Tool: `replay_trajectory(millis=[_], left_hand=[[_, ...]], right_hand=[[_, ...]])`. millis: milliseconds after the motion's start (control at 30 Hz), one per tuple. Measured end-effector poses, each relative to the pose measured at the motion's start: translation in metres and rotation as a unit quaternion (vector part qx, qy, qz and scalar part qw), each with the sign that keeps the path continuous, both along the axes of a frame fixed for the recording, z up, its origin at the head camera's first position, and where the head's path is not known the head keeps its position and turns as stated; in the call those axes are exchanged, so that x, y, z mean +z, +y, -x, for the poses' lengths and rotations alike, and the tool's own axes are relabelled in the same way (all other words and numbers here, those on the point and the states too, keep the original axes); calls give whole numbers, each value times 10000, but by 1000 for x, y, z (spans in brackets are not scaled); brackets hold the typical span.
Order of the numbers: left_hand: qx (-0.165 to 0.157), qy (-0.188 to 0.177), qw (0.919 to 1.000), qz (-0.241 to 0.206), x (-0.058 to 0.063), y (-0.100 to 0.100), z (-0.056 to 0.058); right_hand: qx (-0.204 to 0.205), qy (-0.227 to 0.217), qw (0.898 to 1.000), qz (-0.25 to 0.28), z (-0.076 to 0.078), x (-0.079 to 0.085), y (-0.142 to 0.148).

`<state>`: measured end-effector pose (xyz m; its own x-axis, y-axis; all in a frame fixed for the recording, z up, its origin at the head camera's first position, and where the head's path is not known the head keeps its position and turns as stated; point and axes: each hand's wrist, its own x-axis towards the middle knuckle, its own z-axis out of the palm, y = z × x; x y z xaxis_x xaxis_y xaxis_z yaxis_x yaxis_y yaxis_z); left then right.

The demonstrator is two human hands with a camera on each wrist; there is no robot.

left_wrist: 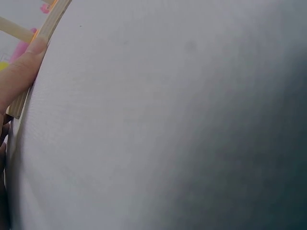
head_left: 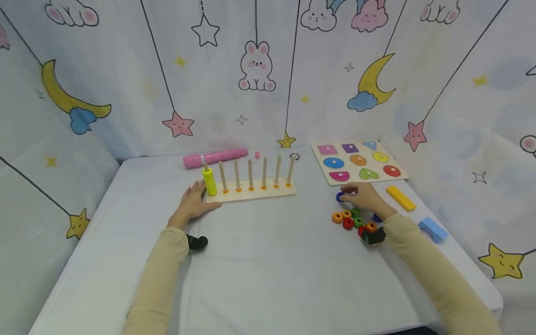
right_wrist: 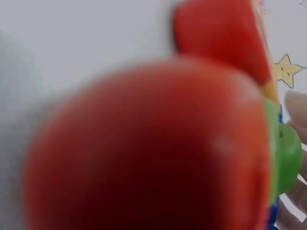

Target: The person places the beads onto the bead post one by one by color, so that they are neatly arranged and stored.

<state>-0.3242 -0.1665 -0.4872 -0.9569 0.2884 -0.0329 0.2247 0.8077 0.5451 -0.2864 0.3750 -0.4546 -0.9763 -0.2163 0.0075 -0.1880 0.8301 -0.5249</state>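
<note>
Left hand at left end of peg board, thumb against front edge, grip relaxed, not clenched. Yellow stack on leftmost peg; six more pegs to its right. Pink tube behind board, on white surface. Loose colored rings clustered right, near right wrist. Right hand, grip pinching blue ring just beyond cluster; lifted or not, can't tell. Shape puzzle behind it. Far right: yellow block, blue block.
</note>
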Motion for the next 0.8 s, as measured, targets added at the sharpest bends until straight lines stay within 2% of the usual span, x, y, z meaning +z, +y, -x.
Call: replay_trajectory(millis=[133, 267, 433, 600, 800], left_hand=[[2, 18, 10000, 1, 0, 1, 0], [-3, 58, 10000, -33, 0, 0, 0], [6, 3, 10000, -85, -1, -2, -2], [17, 4, 9999, -107, -2, -3, -3], [17, 35, 9999, -120, -2, -3, -2]], right_hand=[[264, -22, 9996, -98, -2, -5, -1], [263, 127, 9995, -81, -4, -7, -2], [221, 19, 9997, -131, -5, -5, -6], [147, 315, 9994, -66, -1, 5, -8], [165, 739, 9966, 324, 12, 23, -20]])
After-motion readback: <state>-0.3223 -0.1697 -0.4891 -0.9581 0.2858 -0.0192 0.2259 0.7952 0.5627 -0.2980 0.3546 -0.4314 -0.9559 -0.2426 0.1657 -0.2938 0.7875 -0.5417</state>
